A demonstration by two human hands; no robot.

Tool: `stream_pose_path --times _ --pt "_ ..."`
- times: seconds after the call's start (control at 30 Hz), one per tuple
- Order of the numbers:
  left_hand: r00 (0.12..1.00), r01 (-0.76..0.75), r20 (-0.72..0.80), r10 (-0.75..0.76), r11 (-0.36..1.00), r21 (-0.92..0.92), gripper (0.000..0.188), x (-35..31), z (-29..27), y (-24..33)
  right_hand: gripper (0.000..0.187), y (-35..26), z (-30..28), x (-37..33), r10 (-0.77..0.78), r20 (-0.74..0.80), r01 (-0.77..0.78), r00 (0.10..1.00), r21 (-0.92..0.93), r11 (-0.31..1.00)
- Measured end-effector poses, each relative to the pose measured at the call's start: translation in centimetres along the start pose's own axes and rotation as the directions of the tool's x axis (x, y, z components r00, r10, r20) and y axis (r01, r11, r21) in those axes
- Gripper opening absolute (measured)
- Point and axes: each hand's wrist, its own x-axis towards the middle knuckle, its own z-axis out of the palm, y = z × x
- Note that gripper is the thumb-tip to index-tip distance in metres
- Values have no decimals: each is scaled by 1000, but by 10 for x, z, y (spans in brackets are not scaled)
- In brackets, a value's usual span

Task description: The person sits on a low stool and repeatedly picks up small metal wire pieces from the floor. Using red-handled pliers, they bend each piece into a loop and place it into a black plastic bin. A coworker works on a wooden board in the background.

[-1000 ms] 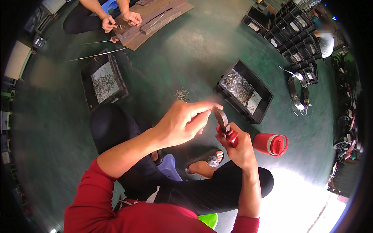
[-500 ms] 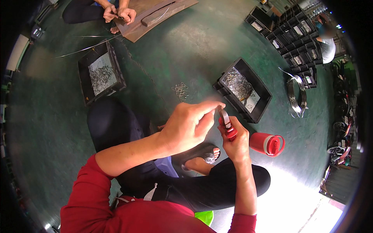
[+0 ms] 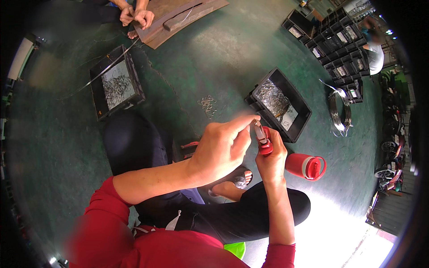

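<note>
Red-handled pliers (image 3: pixel 263 142) are wrapped in the fingers of my right hand (image 3: pixel 272 158), their metal jaws pointing up and away from me. My left hand (image 3: pixel 221 149) is closed in a pinch right at the jaw tips. Whatever it pinches is too small and too hidden by the fingers to make out. Beyond my hands, a small pile of bent wire pieces (image 3: pixel 208 106) lies on the green floor. To the right of it, a black crate (image 3: pixel 300 99) holds many similar shiny wire pieces. Part of a red-handled tool (image 3: pixel 190 144) shows behind my left wrist.
A second black crate (image 3: pixel 136 79) with wire pieces stands at left. A co-worker's hands (image 3: pixel 136 17) handle a long wire near a brown board (image 3: pixel 156 38). A red tumbler (image 3: pixel 304 166) stands at right, a wire coil (image 3: pixel 340 114) and stacked crates (image 3: pixel 337 42) farther off.
The pliers have turned slightly in my right hand, and my left hand stays at their tips. The co-worker's long wire has swung across the left crate.
</note>
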Motion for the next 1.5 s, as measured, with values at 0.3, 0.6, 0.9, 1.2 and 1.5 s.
stream_pose_path --times 0.3,0.6,0.9,1.2,1.5 --pt "924 380 165 -345 874 -302 26 28 -24 -11 32 -8 -31 4 263 574 -524 775 351 776" --pt "929 349 168 -330 631 -693 32 35 -12 -15 44 -25 -41 -3 -62 833 -810 549 549 205" --pt "989 146 86 -119 749 -647 28 32 -2 -15 65 -35 -42 -1 -148 860 -866 489 499 41" --pt "988 -47 98 119 840 -541 29 30 -3 -19 53 -32 -43 -4 -159 861 -870 483 492 23" --pt "887 429 338 -316 835 -345 51 44 -35 -5 30 -23 -45 -13 255 522 -498 814 400 770"
